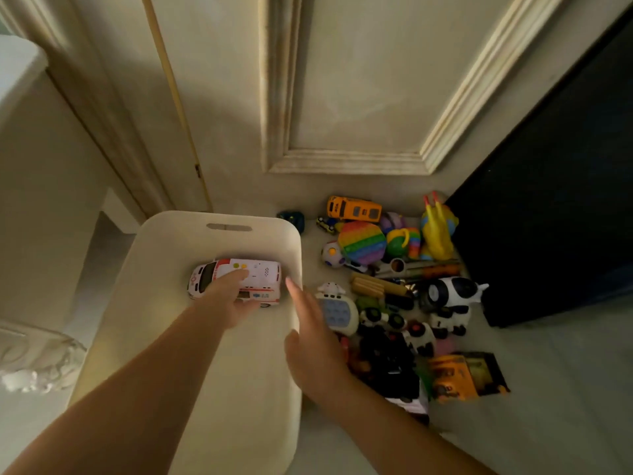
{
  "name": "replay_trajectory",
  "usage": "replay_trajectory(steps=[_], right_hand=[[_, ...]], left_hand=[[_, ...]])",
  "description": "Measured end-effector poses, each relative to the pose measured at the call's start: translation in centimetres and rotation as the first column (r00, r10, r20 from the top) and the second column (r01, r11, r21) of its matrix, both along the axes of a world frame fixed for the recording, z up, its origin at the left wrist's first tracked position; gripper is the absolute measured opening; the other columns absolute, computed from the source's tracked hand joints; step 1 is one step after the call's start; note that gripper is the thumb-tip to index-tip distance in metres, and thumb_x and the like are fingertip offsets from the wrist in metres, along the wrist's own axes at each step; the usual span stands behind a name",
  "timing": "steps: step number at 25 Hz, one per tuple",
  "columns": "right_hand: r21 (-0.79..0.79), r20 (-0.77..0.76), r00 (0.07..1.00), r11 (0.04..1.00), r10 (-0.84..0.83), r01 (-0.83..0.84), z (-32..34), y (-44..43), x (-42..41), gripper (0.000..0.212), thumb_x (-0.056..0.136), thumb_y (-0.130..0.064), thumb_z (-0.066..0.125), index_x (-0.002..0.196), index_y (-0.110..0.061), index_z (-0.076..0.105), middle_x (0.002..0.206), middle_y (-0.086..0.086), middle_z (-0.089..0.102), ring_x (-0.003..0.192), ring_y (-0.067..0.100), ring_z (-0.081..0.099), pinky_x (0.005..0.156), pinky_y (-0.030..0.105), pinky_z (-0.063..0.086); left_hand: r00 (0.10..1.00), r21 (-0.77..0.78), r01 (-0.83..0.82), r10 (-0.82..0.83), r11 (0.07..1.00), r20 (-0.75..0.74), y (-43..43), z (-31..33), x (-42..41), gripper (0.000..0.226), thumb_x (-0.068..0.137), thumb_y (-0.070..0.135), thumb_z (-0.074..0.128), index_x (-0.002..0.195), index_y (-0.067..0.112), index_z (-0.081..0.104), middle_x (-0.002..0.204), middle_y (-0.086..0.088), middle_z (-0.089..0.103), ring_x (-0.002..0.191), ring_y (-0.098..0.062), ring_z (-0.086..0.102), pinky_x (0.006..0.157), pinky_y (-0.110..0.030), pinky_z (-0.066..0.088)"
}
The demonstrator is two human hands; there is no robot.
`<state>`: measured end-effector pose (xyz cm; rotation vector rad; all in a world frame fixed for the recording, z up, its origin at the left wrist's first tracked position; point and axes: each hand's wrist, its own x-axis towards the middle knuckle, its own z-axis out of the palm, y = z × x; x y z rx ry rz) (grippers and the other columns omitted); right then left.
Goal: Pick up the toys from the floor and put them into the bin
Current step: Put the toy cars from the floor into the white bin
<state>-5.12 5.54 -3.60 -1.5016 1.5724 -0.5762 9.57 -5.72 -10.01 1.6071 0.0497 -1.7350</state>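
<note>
My left hand (227, 301) grips a white toy ambulance with red stripes (260, 272) inside the cream plastic bin (171, 241), fingers over its roof. My right hand (311, 344) hangs wide, fingers straight, holding nothing, at the bin's right rim. Just right of the bin a heap of toys lies on the floor, among them a rainbow pop-it pad (363, 243) and, farther off, an orange toy bus (354, 209).

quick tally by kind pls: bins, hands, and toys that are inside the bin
bin: 1
hands: 2, left hand and right hand
toys inside the bin: 1, white ambulance, gripped by the left hand
total: 4
</note>
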Motion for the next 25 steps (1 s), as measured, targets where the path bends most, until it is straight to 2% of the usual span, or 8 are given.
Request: replay_trajectory(steps=[3,5,7,10,13,16,21,25], right_hand=[[-0.073,0.066,0.990,0.989,-0.125,0.130,0.8,0.7,-3.6,0.055,0.097,-0.043,0.040,0.138,-0.065,0.012,0.152,-0.016,0.024,0.131,-0.003,0.027,0.104,0.027,0.032],[-0.144,-0.005,0.938,0.928,-0.347,0.342,0.7,0.6,-8.8,0.051,0.097,-0.046,0.039,0.143,-0.055,0.018,0.152,-0.009,0.028,0.131,0.006,0.034,0.096,0.027,0.037],[-0.202,-0.170,0.819,0.833,-0.547,0.515,-0.2,1.5,-15.3,0.052,0.096,-0.037,0.047,0.146,-0.032,0.031,0.147,0.005,0.039,0.129,0.018,0.042,0.096,0.032,0.042],[-0.113,-0.449,0.675,0.787,-0.586,0.607,-2.9,4.1,-23.1,0.055,0.085,-0.041,0.062,0.133,-0.016,0.049,0.129,0.016,0.055,0.117,0.033,0.052,0.096,0.042,0.047],[0.173,-0.571,0.718,0.796,-0.399,0.580,-6.4,6.3,-26.0,0.085,0.079,-0.047,0.070,0.148,-0.020,0.030,0.147,0.017,0.038,0.135,0.036,0.038,0.106,0.048,0.040],[0.255,-0.510,0.801,0.834,-0.314,0.489,-8.8,7.5,-26.0,0.094,0.080,-0.036,0.073,0.152,-0.025,0.015,0.149,0.016,0.034,0.137,0.036,0.033,0.108,0.048,0.038],[0.154,-0.481,0.783,0.841,-0.395,0.519,-7.8,7.8,-26.4,0.086,0.072,-0.024,0.076,0.146,-0.022,0.031,0.129,0.013,0.056,0.119,0.034,0.051,0.097,0.050,0.048],[0.146,-0.113,0.841,0.829,-0.528,0.540,-0.1,4.8,-24.8,0.096,0.068,-0.022,0.077,0.147,-0.036,0.026,0.126,-0.001,0.055,0.111,0.018,0.057,0.076,0.034,0.053]], left_hand=[[0.781,-0.046,0.255,-0.178,0.966,0.598,2.3,4.6,-3.5,0.037,0.089,0.020,0.054,0.124,0.009,0.053,0.123,-0.015,0.058,0.106,-0.032,0.058,0.091,-0.043,0.049],[0.512,-0.284,0.436,0.024,0.854,0.859,3.8,7.9,-5.8,0.038,0.085,0.018,0.053,0.123,0.012,0.053,0.121,-0.012,0.054,0.104,-0.027,0.054,0.092,-0.039,0.045],[0.381,-0.440,0.675,0.231,0.592,0.895,5.2,10.6,-8.4,0.034,0.084,0.012,0.055,0.118,0.012,0.055,0.114,-0.008,0.052,0.098,-0.022,0.053,0.086,-0.035,0.045],[0.343,-0.363,0.886,0.117,0.289,0.932,7.4,11.5,-12.8,0.037,0.086,0.011,0.058,0.123,0.014,0.054,0.119,-0.004,0.048,0.102,-0.017,0.052,0.086,-0.033,0.047],[0.279,-0.261,0.956,-0.141,0.134,0.950,9.2,9.5,-16.2,0.043,0.088,0.016,0.057,0.130,0.022,0.050,0.128,-0.001,0.046,0.110,-0.017,0.052,0.093,-0.034,0.047],[0.116,-0.119,0.993,-0.335,0.013,0.935,9.9,7.4,-17.5,0.047,0.090,0.023,0.057,0.135,0.028,0.045,0.138,0.000,0.043,0.119,-0.018,0.048,0.092,-0.023,0.039],[0.092,-0.070,0.996,-0.513,0.063,0.853,9.3,7.3,-17.6,0.052,0.092,0.031,0.058,0.141,0.028,0.040,0.141,-0.005,0.044,0.117,-0.019,0.054,0.096,-0.032,0.047],[0.298,-0.143,0.947,-0.627,0.286,0.720,9.3,9.5,-17.6,0.042,0.093,0.040,0.055,0.132,0.026,0.051,0.092,0.005,0.060,0.074,-0.014,0.062,0.069,-0.030,0.053]])
